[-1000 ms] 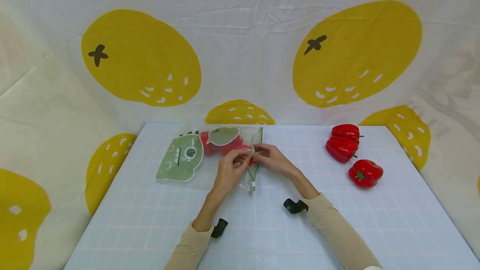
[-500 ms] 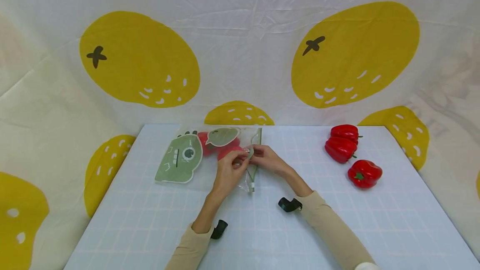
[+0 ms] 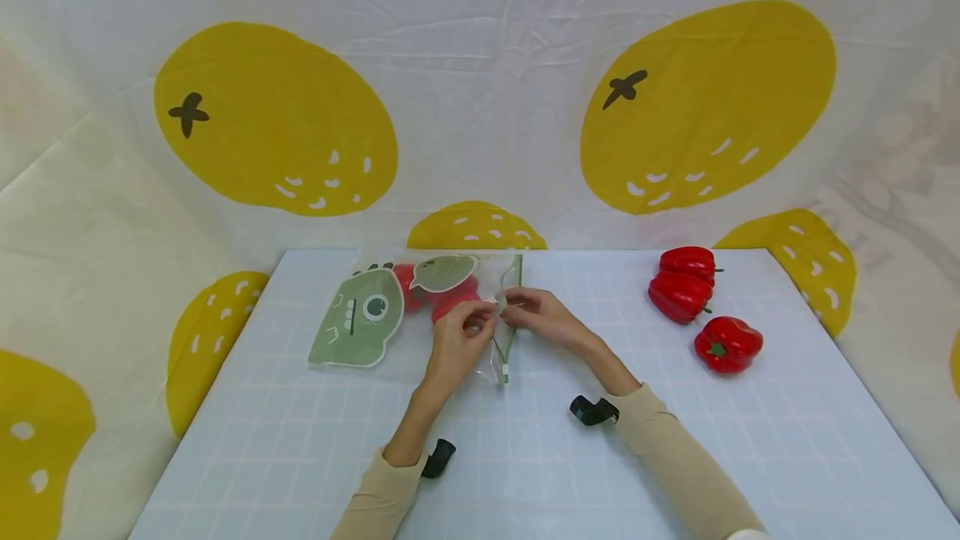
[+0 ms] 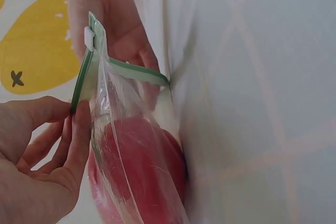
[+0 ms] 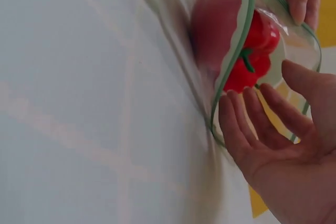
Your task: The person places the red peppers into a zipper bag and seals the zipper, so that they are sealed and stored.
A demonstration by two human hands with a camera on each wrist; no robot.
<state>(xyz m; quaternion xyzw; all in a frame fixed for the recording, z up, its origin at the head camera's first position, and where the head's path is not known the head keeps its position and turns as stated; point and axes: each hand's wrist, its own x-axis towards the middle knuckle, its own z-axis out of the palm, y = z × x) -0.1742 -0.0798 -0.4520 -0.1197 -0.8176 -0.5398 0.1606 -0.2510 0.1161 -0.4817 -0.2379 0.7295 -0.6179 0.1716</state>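
A clear zip bag point(image 3: 360, 327) with green cartoon prints lies on its side, its green-edged mouth point(image 5: 247, 19) gaping to the right. Several red bell peppers point(image 3: 455, 303) are inside; the one nearest the mouth point(image 5: 252, 66) shows a green stem. My left hand point(image 3: 456, 348) pinches the upper rim of the mouth between thumb and fingers, close to the white slider point(image 4: 89, 39). At the opening, my right hand point(image 3: 551, 319) has its fingers loosely bent and thumb apart, nothing between them. Its fingertips are by the lower rim; whether they touch it, I cannot tell.
Three more red bell peppers point(image 3: 681, 297) sit on the right of the table point(image 3: 637, 482), two touching and one nearer. A fruit-print curtain point(image 3: 487, 107) hangs behind the table. Each wrist carries a black camera point(image 3: 592, 411).
The pepper at the mouth has slid left, deeper into the bag. My right hand first moved left with it, then drew back slightly right. The left hand has kept its pinch.
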